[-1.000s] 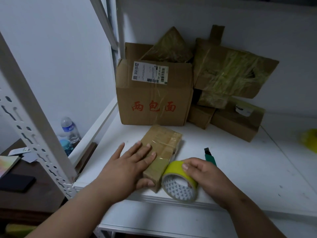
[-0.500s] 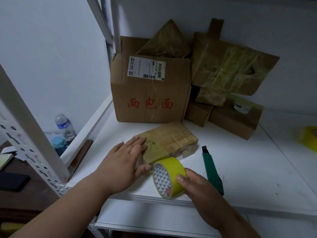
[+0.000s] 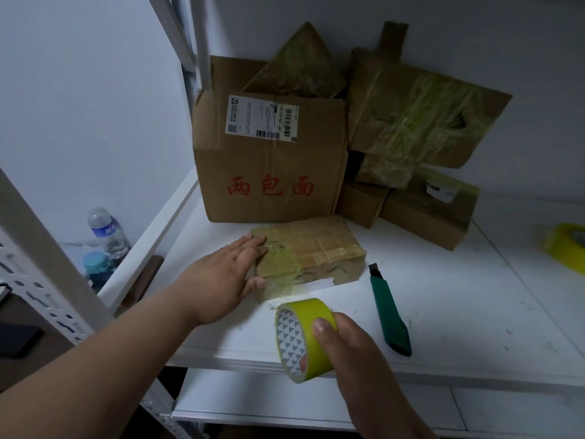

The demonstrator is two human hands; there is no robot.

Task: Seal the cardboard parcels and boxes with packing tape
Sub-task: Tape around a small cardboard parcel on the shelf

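A small flat cardboard parcel (image 3: 319,248), wrapped in yellowish tape, lies on the white shelf (image 3: 443,296). My left hand (image 3: 221,277) rests flat on its left end, fingers straight on top and the thumb against its front side. A strip of tape runs from the parcel's front face toward the yellow tape roll (image 3: 304,337). My right hand (image 3: 348,346) grips that roll near the shelf's front edge, thumb on its outer face.
A green utility knife (image 3: 389,312) lies right of the parcel. Behind stand a large printed box (image 3: 269,172) and several taped parcels (image 3: 411,122). A second yellow roll (image 3: 566,248) sits far right. A slotted white shelf post (image 3: 47,261) and bottles (image 3: 107,236) are left.
The parcel has turned from lengthwise to crosswise. My right hand drew the roll back toward the shelf's front edge, away from the parcel. My left hand stayed on the parcel's left end.
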